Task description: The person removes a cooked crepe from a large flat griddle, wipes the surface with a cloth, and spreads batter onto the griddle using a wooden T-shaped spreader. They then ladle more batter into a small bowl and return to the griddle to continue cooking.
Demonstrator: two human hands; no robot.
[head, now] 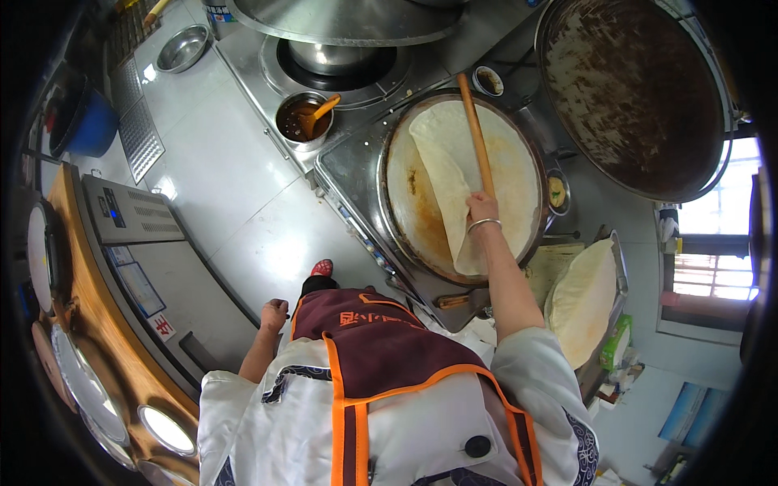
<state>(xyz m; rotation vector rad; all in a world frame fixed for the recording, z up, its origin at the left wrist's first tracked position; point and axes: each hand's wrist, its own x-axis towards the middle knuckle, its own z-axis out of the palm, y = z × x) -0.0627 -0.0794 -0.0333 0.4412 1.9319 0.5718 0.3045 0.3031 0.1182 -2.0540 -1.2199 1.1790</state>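
Observation:
My right hand (482, 208) grips the near end of a wooden rolling pin (476, 133), held over a round griddle (408, 206). A thin, pale sheet of dough (442, 155) lies along the pin, its left edge loose above the griddle's browned surface. Whether the sheet hangs clear of the griddle or partly rests on it, I cannot tell. The hand hides part of the dough near the pin's end. Low at my left side, my left hand (275, 314) is loosely curled; its palm is hidden.
A steel pot of dark sauce (304, 121) holds an orange spatula (321, 115). The griddle's large lid (626, 97) stands raised at right. Large folded flatbreads (582, 301) lie on a tray. A scraper (465, 300) rests by the griddle's near edge. At left stands a refrigerated counter (176, 273).

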